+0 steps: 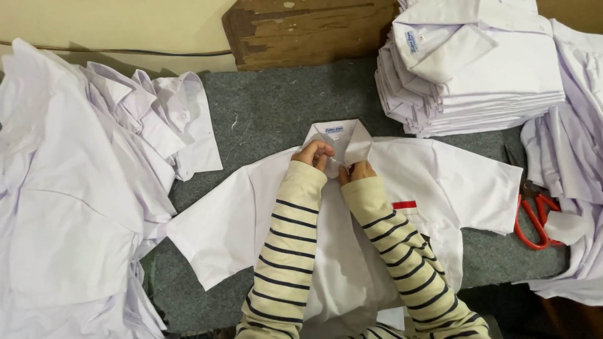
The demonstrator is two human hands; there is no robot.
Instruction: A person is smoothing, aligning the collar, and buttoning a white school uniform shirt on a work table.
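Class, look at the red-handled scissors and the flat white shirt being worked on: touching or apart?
Apart. The head view shows grey mat between the scissors and the sleeve edge of the flat shirt.

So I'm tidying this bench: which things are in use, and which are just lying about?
In use:
white shirt, spread flat
left hand and right hand at its collar

Lying about:
folded shirt stack
loose shirt pile
red-handled scissors
wooden block

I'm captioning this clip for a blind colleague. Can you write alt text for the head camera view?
Two hands in striped sleeves, left hand and right hand, pinch the collar of a white short-sleeved shirt spread on a grey felt table. A folded shirt stack sits upper right, loose shirts lie left, red-handled scissors right.
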